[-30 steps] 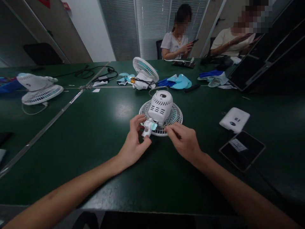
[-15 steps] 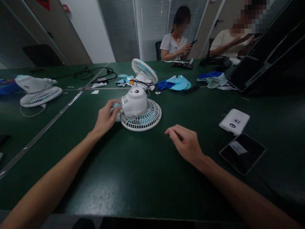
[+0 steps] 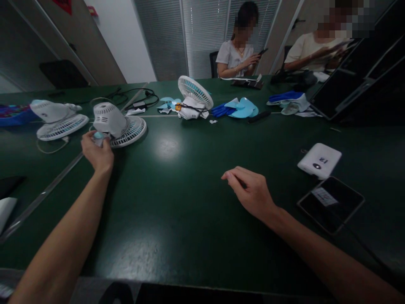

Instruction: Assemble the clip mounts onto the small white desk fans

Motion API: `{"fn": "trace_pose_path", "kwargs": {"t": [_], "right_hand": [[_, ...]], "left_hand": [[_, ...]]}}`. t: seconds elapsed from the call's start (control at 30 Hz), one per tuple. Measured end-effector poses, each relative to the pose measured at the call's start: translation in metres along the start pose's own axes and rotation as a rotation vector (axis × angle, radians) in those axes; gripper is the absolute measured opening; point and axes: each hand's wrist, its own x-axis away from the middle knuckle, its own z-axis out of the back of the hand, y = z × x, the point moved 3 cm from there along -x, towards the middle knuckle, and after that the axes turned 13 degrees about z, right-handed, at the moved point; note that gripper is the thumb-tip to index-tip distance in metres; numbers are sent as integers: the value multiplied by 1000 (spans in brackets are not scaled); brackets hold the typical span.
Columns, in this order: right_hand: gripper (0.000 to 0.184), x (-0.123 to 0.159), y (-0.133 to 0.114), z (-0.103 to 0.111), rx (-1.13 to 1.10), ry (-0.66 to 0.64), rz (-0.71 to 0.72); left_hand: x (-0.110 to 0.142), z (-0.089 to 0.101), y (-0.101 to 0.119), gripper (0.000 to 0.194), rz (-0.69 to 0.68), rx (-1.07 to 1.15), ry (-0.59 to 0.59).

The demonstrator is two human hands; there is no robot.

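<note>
My left hand [image 3: 98, 152] is closed around the near end of a small white electric fan [image 3: 109, 119], at a part with a light-blue piece. The fan is face down, its round grille [image 3: 131, 131] low against the green table and its motor housing on top. Where the fingers meet the fan, the grip is partly hidden. My right hand [image 3: 248, 188] rests over the table at the right of centre, its fingers curled together, with nothing visible in them. Apart from it, to the right, lies a white power bank-like device [image 3: 320, 160].
A second fan [image 3: 61, 120] lies at the left and a third [image 3: 194, 99] at the back. Beside the third are blue fan blades [image 3: 243, 108] and blue gloves [image 3: 222, 109]. A black tablet-like device [image 3: 330, 204] lies at right, below a large black case [image 3: 351, 71]. Two people sit opposite.
My left hand has carried the fan leftward from the middle of the table to near the metal seam. My right hand has stayed almost in place. The view has shifted slightly.
</note>
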Motion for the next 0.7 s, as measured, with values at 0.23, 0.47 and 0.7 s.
{"fn": "trace_pose_path", "kwargs": {"t": [0.23,0.47,0.7], "right_hand": [[27,1,2,-1,5,-18,-7],[26,1,2,-4,-12,-39,-5],[26,3,2,-6,-22,-62,3]], "left_hand": [[9,8,9,40,-142,-112,288],[22,5,25,45,-190,-236,245],[31,2,39,59,-259,-178,252]]}}
